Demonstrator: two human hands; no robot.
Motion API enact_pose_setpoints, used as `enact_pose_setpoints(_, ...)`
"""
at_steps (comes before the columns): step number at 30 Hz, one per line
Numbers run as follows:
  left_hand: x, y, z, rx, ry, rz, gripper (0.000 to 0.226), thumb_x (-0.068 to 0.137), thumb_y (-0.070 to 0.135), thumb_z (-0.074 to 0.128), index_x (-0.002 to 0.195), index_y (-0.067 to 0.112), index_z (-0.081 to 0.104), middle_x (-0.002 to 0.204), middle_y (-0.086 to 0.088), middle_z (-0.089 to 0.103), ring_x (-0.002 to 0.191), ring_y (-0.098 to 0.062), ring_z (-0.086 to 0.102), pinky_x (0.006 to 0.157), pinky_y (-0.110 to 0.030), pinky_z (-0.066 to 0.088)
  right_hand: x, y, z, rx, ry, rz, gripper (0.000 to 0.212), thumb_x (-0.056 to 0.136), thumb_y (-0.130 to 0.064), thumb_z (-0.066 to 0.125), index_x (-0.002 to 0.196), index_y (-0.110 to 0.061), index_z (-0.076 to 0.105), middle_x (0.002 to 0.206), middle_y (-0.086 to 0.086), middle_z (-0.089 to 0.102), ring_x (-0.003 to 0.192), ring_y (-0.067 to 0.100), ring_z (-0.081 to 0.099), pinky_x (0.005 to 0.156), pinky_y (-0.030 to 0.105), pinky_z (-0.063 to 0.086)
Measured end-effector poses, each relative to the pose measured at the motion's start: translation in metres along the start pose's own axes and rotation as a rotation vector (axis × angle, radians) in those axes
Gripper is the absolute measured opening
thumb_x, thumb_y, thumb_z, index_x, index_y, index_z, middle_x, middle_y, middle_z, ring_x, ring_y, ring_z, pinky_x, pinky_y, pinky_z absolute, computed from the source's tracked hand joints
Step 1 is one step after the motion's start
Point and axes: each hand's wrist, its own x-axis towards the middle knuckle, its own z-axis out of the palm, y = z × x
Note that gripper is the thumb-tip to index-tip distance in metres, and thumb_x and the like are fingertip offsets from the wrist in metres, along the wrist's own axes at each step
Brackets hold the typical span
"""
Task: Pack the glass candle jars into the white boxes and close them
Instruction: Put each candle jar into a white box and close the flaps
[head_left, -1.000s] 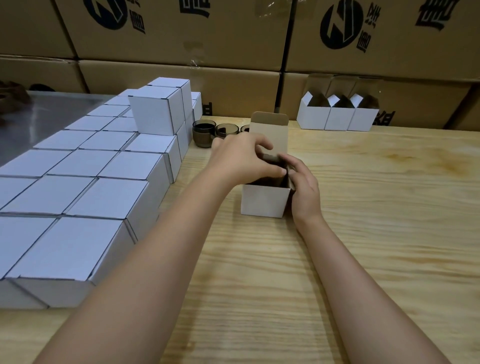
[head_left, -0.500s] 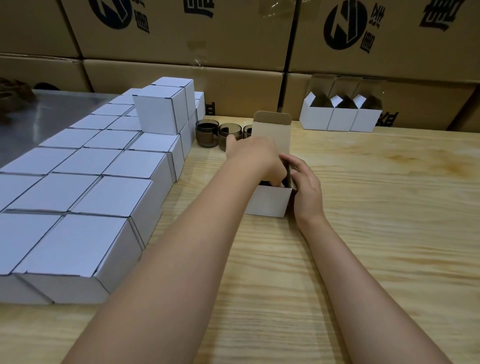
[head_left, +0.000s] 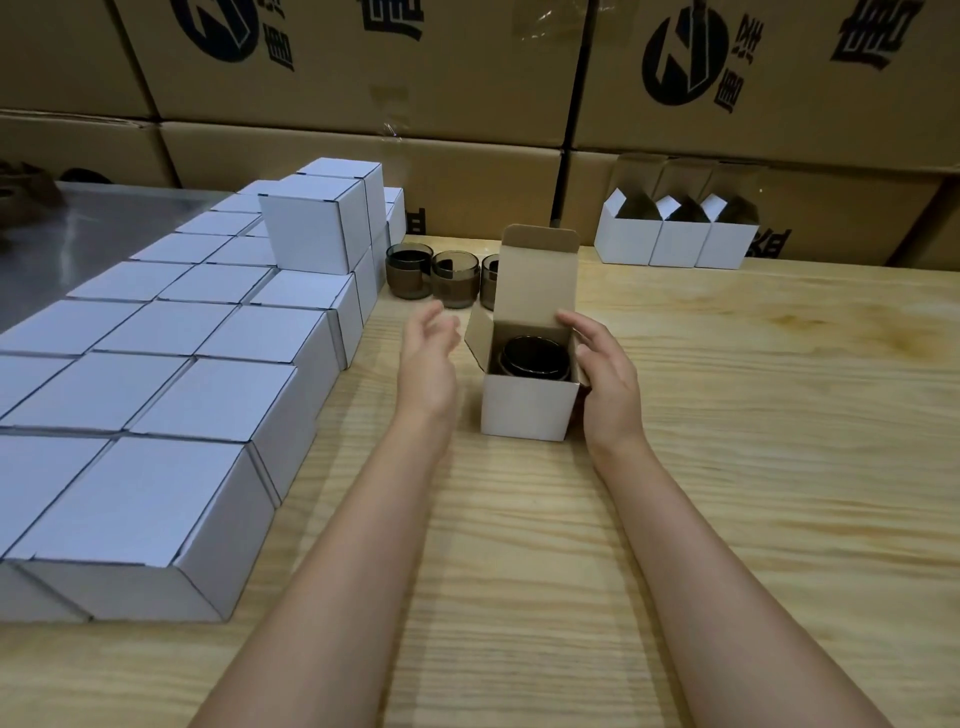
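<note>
- The wooden table (head_left: 753, 519) carries a block of closed white boxes (head_left: 208, 395) along its left side.
- The left hand (head_left: 428, 358) hovers just left of the open white box (head_left: 527, 410), apart from it, with its fingers loosely spread and holding nothing.
- The right hand (head_left: 605, 374) rests against the box's right wall, fingers extended along its upper edge and not curled round anything.
- The dark glass candle jar (head_left: 535, 358) sits upright inside this box, its rim below the opening.
- The left side flap (head_left: 478, 338) splays outward toward the left hand, which is the nearer one to it. The right flap is hidden by the right hand's fingers.
- The lid flap (head_left: 537, 270) stands upright on the far side, so closing likely means tucking both side flaps in and then folding it toward the person.
- Beyond the box, three loose jars (head_left: 455, 278) stand in a row, and three open boxes (head_left: 675, 241) stand at far right.
</note>
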Motion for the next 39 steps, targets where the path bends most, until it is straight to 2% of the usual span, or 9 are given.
enact_pose_setpoints(5, -0.005, -0.02, 0.002, -0.045, -0.146, -0.005, 0.034, 0.097, 0.028, 0.052, 0.129, 0.016, 0.056, 0.118, 0.002, 0.064, 0.106, -0.008, 0.062, 0.08, -0.019, 0.051, -0.002, -0.004, 0.002, 0.027, -0.019, 0.004, 0.041, 0.092, -0.023, 0.046, 0.132, -0.029, 0.048, 0.116, 0.0, 0.06, 0.096, -0.008, 0.06, 0.071, 0.009, 0.047)
enact_pose_setpoints(9, -0.008, -0.017, 0.003, -0.077, -0.141, 0.018, 0.023, 0.093, 0.01, 0.058, 0.113, 0.02, 0.06, 0.098, 0.01, 0.066, 0.084, 0.001, 0.063, 0.07, -0.014, 0.052, 0.0, -0.008, 0.001, 0.362, 0.025, 0.14, 0.049, 0.093, -0.048, 0.046, 0.14, -0.037, 0.038, 0.13, -0.003, 0.061, 0.12, 0.018, 0.058, 0.095, 0.036, 0.048)
enact_pose_setpoints(12, -0.009, -0.017, 0.004, -0.106, -0.145, 0.016, 0.025, 0.093, 0.005, 0.055, 0.115, 0.017, 0.059, 0.096, 0.007, 0.066, 0.082, -0.002, 0.063, 0.069, -0.014, 0.05, 0.006, -0.013, -0.002, 0.689, -0.004, 0.221, 0.045, 0.101, -0.041, 0.031, 0.145, -0.029, 0.035, 0.129, -0.006, 0.062, 0.121, 0.02, 0.057, 0.099, 0.04, 0.047)
enact_pose_setpoints(15, -0.009, -0.016, 0.006, -0.101, -0.149, 0.029, 0.027, 0.093, 0.004, 0.054, 0.118, 0.016, 0.058, 0.097, 0.006, 0.065, 0.086, -0.006, 0.062, 0.071, -0.015, 0.049, 0.006, -0.011, 0.003, 0.628, -0.073, 0.228, 0.052, 0.101, -0.017, 0.039, 0.15, -0.022, 0.024, 0.133, -0.014, 0.057, 0.123, 0.012, 0.055, 0.094, 0.031, 0.05)
enact_pose_setpoints(19, -0.009, -0.017, 0.007, -0.143, -0.185, 0.01, 0.025, 0.093, 0.001, 0.051, 0.111, 0.018, 0.056, 0.1, 0.001, 0.065, 0.093, -0.018, 0.061, 0.083, -0.032, 0.049, 0.002, -0.007, 0.01, 0.333, -0.152, 0.157, 0.061, 0.096, 0.001, 0.044, 0.149, -0.022, 0.025, 0.146, 0.002, 0.046, 0.128, 0.021, 0.051, 0.103, 0.041, 0.046)
enact_pose_setpoints(26, -0.008, -0.02, 0.005, -0.124, -0.203, 0.05, 0.037, 0.093, 0.008, 0.05, 0.099, 0.044, 0.06, 0.105, -0.011, 0.065, 0.089, -0.021, 0.062, 0.077, -0.04, 0.051, 0.001, -0.008, 0.012, 0.342, -0.111, 0.107, 0.038, 0.087, 0.006, 0.049, 0.113, -0.021, 0.055, 0.111, 0.005, 0.064, 0.101, 0.025, 0.062, 0.085, 0.042, 0.052)
enact_pose_setpoints(30, -0.01, -0.022, 0.005, -0.102, -0.199, 0.088, 0.045, 0.096, 0.012, 0.049, 0.084, 0.053, 0.062, 0.094, -0.001, 0.068, 0.084, -0.016, 0.063, 0.071, -0.035, 0.051, -0.002, -0.013, 0.008, 0.415, -0.213, 0.118, 0.03, 0.077, -0.011, 0.06, 0.106, -0.015, 0.055, 0.105, 0.0, 0.064, 0.093, 0.019, 0.063, 0.074, 0.032, 0.052)
enact_pose_setpoints(35, -0.01, -0.02, 0.003, -0.096, -0.23, 0.106, 0.034, 0.096, 0.02, 0.051, 0.08, 0.049, 0.06, 0.078, 0.013, 0.069, 0.072, -0.007, 0.062, 0.056, -0.023, 0.049, -0.006, -0.019, 0.008, 0.356, -0.298, 0.182, 0.076, 0.042, -0.057, 0.088, 0.096, -0.018, 0.052, 0.129, -0.005, 0.05, 0.112, 0.02, 0.054, 0.084, 0.035, 0.047)
enact_pose_setpoints(39, -0.011, -0.02, 0.004, -0.062, -0.192, 0.091, 0.038, 0.099, 0.024, 0.043, 0.078, 0.051, 0.058, 0.084, 0.011, 0.067, 0.071, -0.01, 0.061, 0.053, -0.023, 0.048, -0.006, -0.017, 0.007, 0.344, -0.281, 0.151, 0.027, 0.066, -0.022, 0.072, 0.088, -0.022, 0.056, 0.128, -0.003, 0.05, 0.108, 0.019, 0.053, 0.078, 0.03, 0.046)
